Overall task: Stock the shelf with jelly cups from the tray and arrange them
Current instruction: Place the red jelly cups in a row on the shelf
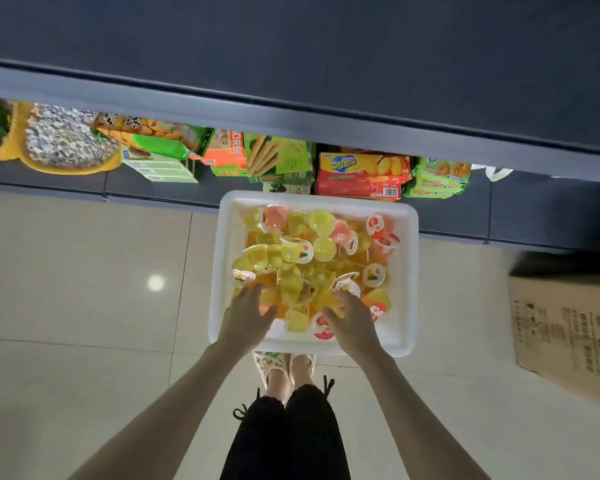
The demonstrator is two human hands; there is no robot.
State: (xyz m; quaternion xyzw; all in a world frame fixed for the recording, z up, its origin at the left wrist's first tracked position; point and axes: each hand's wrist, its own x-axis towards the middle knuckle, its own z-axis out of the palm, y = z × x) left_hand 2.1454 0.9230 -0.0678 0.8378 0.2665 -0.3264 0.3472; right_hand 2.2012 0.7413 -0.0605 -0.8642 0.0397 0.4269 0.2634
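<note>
A white tray (407,271) sits on the floor in front of my feet, heaped with several yellow, orange and pink jelly cups (312,258). Both my hands reach down into its near end. My left hand (248,315) lies over the cups at the near left with fingers spread and fairly straight, touching them. My right hand (352,318) is over the near right cups with its fingers bent down among them; whether they grip a cup is hidden. The dark shelf (291,123) runs above the tray.
The bottom shelf holds snack boxes and bags, among them a red Zecheese box (361,174) and a green biscuit box (278,157). A cardboard carton (568,327) stands on the tiled floor at the right. My feet (288,368) are just behind the tray.
</note>
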